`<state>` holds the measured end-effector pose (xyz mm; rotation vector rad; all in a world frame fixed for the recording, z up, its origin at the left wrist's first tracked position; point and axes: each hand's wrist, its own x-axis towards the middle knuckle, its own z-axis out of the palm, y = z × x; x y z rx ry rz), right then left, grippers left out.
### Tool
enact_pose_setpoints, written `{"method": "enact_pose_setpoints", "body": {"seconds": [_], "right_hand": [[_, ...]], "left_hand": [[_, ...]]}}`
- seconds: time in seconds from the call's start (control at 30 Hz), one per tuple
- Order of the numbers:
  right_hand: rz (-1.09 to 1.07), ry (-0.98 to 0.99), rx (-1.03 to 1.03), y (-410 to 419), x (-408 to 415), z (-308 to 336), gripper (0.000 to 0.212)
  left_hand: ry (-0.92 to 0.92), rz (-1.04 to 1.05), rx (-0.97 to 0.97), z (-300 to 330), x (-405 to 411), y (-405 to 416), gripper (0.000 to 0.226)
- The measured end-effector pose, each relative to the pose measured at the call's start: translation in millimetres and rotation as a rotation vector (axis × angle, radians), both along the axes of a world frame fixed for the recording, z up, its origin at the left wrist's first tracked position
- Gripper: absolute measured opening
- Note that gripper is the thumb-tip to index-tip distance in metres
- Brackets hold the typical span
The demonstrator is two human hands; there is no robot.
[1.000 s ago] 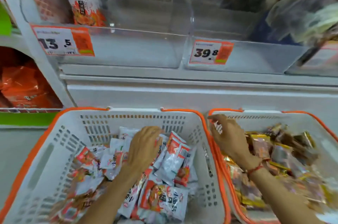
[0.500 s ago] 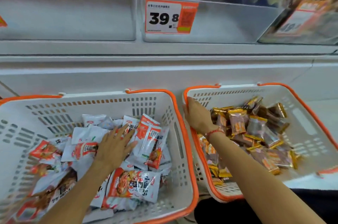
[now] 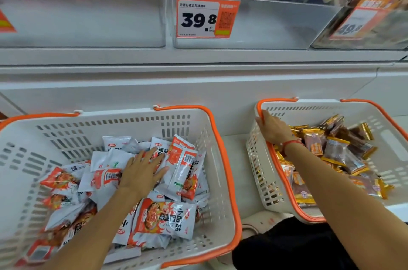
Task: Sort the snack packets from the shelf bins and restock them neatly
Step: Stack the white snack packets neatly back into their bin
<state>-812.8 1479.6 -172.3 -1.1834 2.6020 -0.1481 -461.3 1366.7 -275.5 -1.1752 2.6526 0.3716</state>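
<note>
Two white baskets with orange rims stand below the shelf. The left basket [image 3: 205,137] holds several white-and-orange snack packets [image 3: 164,218]. My left hand [image 3: 141,172] lies flat on that pile, fingers spread and straight. The right basket [image 3: 260,172] holds several gold-and-brown snack packets [image 3: 335,150] and is tilted. My right hand [image 3: 272,129] grips its near-left rim at the corner, fingers curled over the edge. A red string circles that wrist.
Clear plastic shelf bins [image 3: 265,24] run above the baskets; the middle one carries a 39.8 price tag [image 3: 206,18], the right one a 49.8 tag [image 3: 357,20]. A white ledge [image 3: 198,84] separates bins and baskets. Dark clothing [image 3: 287,245] shows between the baskets.
The view dropped and shifted right. My left hand flattened out on the white-and-orange packets. My right hand kept its hold on the right basket's rim, and that basket moved away from the left one.
</note>
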Motion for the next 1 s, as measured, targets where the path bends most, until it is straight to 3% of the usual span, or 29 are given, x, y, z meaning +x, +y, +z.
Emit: {"method": "enact_pose_setpoints", "body": {"seconds": [0.13,0.2,0.27,0.47,0.57,0.67,0.77,0.9,1.0], "right_hand": [[-0.045,0.070,-0.266,-4,26,14,0.046],[0.077,0.084,-0.432,-9,59,24,0.039],[0.260,0.042,-0.461,-17,95,31,0.033],[0.650,-0.111,-0.195,-49,177,20,0.025],[0.644,-0.091,-0.033,-59,194,-1,0.032],[0.638,-0.019,0.163,-64,203,-19,0.054],[0.485,0.026,0.351,-65,201,-39,0.077],[0.403,-0.102,0.242,-68,189,-45,0.053],[0.344,-0.290,0.075,-75,189,-35,0.022]], "left_hand": [[0.058,0.056,-0.012,12,5,4,0.092],[0.068,0.093,-0.018,17,12,3,0.078],[0.045,0.104,-0.003,23,21,-1,0.062],[-0.033,0.210,0.087,43,59,-7,0.053],[-0.024,0.200,0.146,41,71,-10,0.050],[0.038,0.149,0.200,40,72,-10,0.047],[0.045,0.136,0.219,38,66,-12,0.044],[0.107,0.169,0.146,42,55,-12,0.037],[0.304,0.221,0.160,47,41,-6,0.038]]}}
